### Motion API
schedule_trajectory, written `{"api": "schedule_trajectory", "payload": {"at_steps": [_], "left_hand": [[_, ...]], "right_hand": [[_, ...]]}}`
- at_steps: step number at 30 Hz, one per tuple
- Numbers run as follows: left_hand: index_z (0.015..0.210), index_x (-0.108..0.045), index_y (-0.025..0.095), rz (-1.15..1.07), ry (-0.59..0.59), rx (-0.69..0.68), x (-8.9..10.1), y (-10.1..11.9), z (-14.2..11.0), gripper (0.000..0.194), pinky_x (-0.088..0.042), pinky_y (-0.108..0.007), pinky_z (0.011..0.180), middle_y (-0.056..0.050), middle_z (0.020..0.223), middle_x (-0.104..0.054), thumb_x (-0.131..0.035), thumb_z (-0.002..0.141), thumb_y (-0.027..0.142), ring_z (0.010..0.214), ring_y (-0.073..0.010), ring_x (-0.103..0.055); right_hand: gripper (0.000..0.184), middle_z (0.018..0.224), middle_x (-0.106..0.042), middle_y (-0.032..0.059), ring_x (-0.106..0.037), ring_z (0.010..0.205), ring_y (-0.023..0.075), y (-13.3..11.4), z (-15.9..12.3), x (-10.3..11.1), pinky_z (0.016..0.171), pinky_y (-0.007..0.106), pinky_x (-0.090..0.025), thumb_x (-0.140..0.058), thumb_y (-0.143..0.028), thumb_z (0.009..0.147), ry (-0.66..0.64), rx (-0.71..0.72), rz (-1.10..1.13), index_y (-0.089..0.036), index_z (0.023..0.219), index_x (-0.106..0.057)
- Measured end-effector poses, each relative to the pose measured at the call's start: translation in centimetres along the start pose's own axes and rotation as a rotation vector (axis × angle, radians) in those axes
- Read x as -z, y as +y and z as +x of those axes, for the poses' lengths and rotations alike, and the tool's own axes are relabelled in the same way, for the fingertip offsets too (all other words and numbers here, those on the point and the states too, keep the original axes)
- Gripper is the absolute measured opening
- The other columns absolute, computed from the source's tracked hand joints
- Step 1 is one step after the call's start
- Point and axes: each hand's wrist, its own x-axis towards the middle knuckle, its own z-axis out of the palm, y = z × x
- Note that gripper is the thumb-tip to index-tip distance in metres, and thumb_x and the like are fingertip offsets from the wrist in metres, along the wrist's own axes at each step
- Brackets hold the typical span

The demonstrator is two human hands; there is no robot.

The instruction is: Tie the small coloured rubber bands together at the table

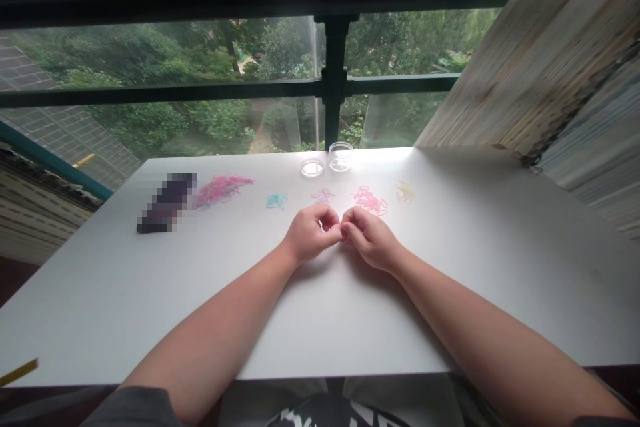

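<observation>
My left hand (pixel 311 234) and my right hand (pixel 369 235) meet above the middle of the white table, fingertips pinched together and touching. Whatever lies between the fingertips is too small or hidden to make out. Just beyond them are small piles of thin loops that look like rubber bands: a pink pile (pixel 370 200) right behind my right hand, a pale pink one (pixel 323 196) behind my left, a blue one (pixel 277 200) to the left and a yellow one (pixel 404 192) to the right. Farther left spreads a larger mixed pile (pixel 223 190), mostly pink.
A clear round container (pixel 341 156) stands at the table's far edge, with a clear round lid (pixel 313 168) beside it. A dark pixelated object (pixel 169 204) lies at the left. Beyond the white table (pixel 295 327) are a green-framed window and a curtain (pixel 500 60) on the right.
</observation>
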Motion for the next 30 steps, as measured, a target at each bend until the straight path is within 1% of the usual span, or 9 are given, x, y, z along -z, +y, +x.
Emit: {"api": "schedule_trajectory", "payload": {"at_steps": [5, 11, 15, 18, 21, 24, 26, 30], "left_hand": [[0.063, -0.053, 0.016, -0.005, -0.017, 0.020, 0.2, 0.1, 0.0, 0.008, -0.040, -0.019, 0.051, 0.002, 0.061, -0.057, -0.052, 0.071, 0.018, 0.054, -0.0076, -0.048], [0.075, -0.063, 0.015, -0.066, -0.031, 0.028, 0.1, 0.0, 0.0, 0.014, -0.042, -0.020, 0.052, -0.002, 0.071, -0.066, -0.055, 0.077, 0.026, 0.058, -0.0093, -0.054], [0.078, -0.068, 0.014, -0.138, -0.040, 0.021, 0.0, -0.3, 0.0, 0.019, -0.045, -0.022, 0.056, -0.005, 0.075, -0.069, -0.057, 0.079, 0.029, 0.063, -0.0121, -0.059], [0.081, -0.070, 0.013, -0.162, -0.008, 0.013, 0.0, -0.4, 0.0, 0.020, -0.044, -0.022, 0.053, -0.007, 0.076, -0.070, -0.060, 0.078, 0.030, 0.062, -0.0124, -0.059], [0.082, -0.071, 0.015, -0.133, 0.038, -0.044, 0.2, -0.1, 0.0, 0.018, -0.042, -0.021, 0.049, -0.006, 0.076, -0.071, -0.062, 0.076, 0.030, 0.060, -0.0117, -0.059], [0.079, -0.072, 0.016, -0.067, 0.038, -0.158, 0.5, 0.2, 0.1, 0.015, -0.042, -0.020, 0.049, -0.004, 0.072, -0.070, -0.063, 0.075, 0.028, 0.060, -0.0109, -0.059], [0.077, -0.071, 0.017, -0.024, 0.034, -0.209, 0.8, 0.4, 0.1, 0.013, -0.041, -0.020, 0.050, -0.004, 0.069, -0.069, -0.063, 0.076, 0.026, 0.059, -0.0102, -0.058], [0.074, -0.070, 0.017, 0.055, 0.014, -0.234, 1.0, 0.5, 0.1, 0.009, -0.042, -0.020, 0.053, -0.002, 0.069, -0.067, -0.061, 0.075, 0.021, 0.061, -0.0096, -0.057]], "right_hand": [[0.005, 0.067, -0.060, 0.0001, -0.057, 0.063, 0.0144, 0.0, 0.1, 0.0, 0.062, 0.028, -0.044, -0.045, -0.021, 0.084, 0.051, -0.022, 0.046, -0.021, 0.079, -0.048], [0.010, 0.066, -0.061, 0.0018, -0.058, 0.063, 0.0140, -0.2, 0.1, 0.2, 0.063, 0.028, -0.046, -0.050, -0.025, 0.083, 0.086, 0.006, 0.095, -0.019, 0.076, -0.052], [0.013, 0.066, -0.062, 0.0023, -0.059, 0.064, 0.0143, -0.1, 0.0, 0.3, 0.062, 0.028, -0.048, -0.053, -0.028, 0.083, 0.101, 0.018, 0.117, -0.018, 0.075, -0.052], [0.015, 0.066, -0.062, 0.0022, -0.060, 0.063, 0.0142, 0.0, 0.0, 0.3, 0.062, 0.028, -0.049, -0.053, -0.030, 0.084, 0.103, 0.020, 0.131, -0.018, 0.076, -0.052], [0.015, 0.066, -0.063, 0.0023, -0.061, 0.063, 0.0144, 0.0, -0.1, 0.3, 0.063, 0.029, -0.049, -0.053, -0.031, 0.084, 0.091, 0.013, 0.146, -0.018, 0.076, -0.052], [0.015, 0.066, -0.063, 0.0027, -0.062, 0.064, 0.0149, 0.1, -0.1, 0.3, 0.064, 0.030, -0.050, -0.052, -0.030, 0.084, 0.075, 0.001, 0.160, -0.018, 0.077, -0.052], [0.014, 0.066, -0.064, 0.0030, -0.062, 0.064, 0.0151, 0.3, -0.1, 0.4, 0.064, 0.030, -0.050, -0.053, -0.030, 0.084, 0.066, -0.010, 0.159, -0.017, 0.077, -0.052], [0.014, 0.067, -0.064, 0.0033, -0.063, 0.065, 0.0152, 0.5, -0.1, 0.6, 0.065, 0.030, -0.050, -0.052, -0.029, 0.084, 0.024, -0.018, 0.151, -0.017, 0.077, -0.052]]}}
